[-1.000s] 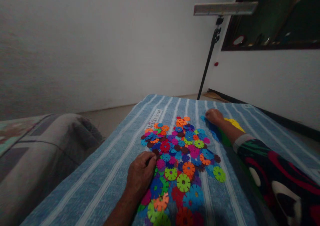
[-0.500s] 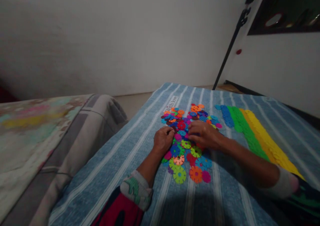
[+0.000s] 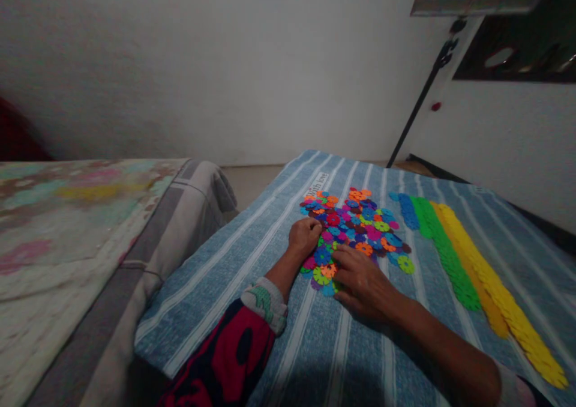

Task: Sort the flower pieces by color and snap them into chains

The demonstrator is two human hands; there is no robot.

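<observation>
A loose pile of notched plastic discs (image 3: 332, 220) in many colours lies on the striped blue cloth (image 3: 234, 275). At the pile's left edge rests my left hand (image 3: 306, 236), its fingers curled closed; whatever they may hold is hidden. My right hand (image 3: 366, 281) lies over the near side of the pile, fingers stretched out and apart, touching discs and covering some of them. Right of the pile, discs sorted by colour form long rows: a blue row (image 3: 408, 211), a green row (image 3: 450, 260), an orange-yellow row (image 3: 483, 296) and a yellow row (image 3: 513, 308).
To the left stands another surface under a flowered cover (image 3: 103, 215) with a grey cloth edge, a gap between it and the striped cloth. Behind are a pale wall (image 3: 225, 71) and a lamp stand (image 3: 418, 107). A dark window-like opening (image 3: 531, 47) is at upper right.
My right hand has moved toward me, off the pile's middle, uncovering discs there; near-side discs are now under or by it. My left hand stays closed at the left edge. The view has shifted slightly.
</observation>
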